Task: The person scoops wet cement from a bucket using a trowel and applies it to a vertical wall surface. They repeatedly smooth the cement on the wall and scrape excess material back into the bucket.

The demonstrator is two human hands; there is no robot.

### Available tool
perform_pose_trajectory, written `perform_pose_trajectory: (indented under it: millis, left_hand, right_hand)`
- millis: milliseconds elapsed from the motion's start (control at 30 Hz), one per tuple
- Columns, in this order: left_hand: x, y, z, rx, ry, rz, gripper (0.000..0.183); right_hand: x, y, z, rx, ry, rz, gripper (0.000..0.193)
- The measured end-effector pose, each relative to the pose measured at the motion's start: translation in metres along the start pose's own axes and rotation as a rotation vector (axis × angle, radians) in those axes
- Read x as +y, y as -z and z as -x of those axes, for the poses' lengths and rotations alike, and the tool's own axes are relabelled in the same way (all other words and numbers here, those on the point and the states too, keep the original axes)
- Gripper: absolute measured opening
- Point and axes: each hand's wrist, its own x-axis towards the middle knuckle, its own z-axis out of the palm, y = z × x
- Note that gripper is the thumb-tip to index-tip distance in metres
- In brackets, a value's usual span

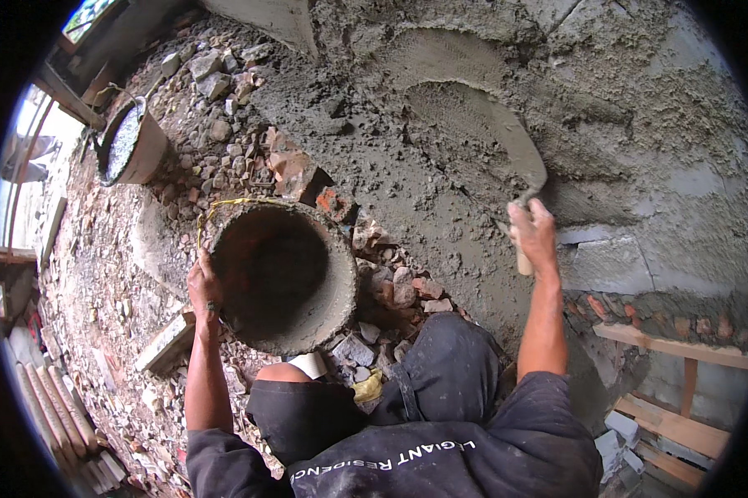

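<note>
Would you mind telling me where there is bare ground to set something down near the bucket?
The smoothest patch lies left of the empty bucket, beyond the left hand on its rim, toward the second bucket. Rubble crowds the bucket's right and near sides. The right hand holds a trowel against the wet wall.

No packages, labels, signs or screens anywhere around me; the only lettering is white print across my own dark shirt [440,456].
</note>
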Motion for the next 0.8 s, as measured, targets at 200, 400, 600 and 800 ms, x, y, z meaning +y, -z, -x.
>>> perform_pose_trajectory:
  millis: [200,400,600,800]
  left_hand:
    - [-0.003,-0.006,-0.008,-0.019,0.013,-0.036,0.060]
    - [-0.013,-0.007,-0.015,0.010,-0.034,-0.101,0.062]
    - [-0.001,-0.016,-0.015,-0.004,-0.031,-0.059,0.059]
    - [0.005,-0.002,-0.006,0.040,-0.049,-0.064,0.060]
  right_hand:
    - [0.003,0.097,0.059,0.012,-0.149,0.145,0.027]
    - [0.014,0.075,0.095,0.000,-0.207,0.268,0.028]
    - [0.032,0.037,0.003,-0.097,-0.182,0.355,0.034]
    - [-0.026,0.098,0.067,-0.008,-0.079,0.311,0.034]
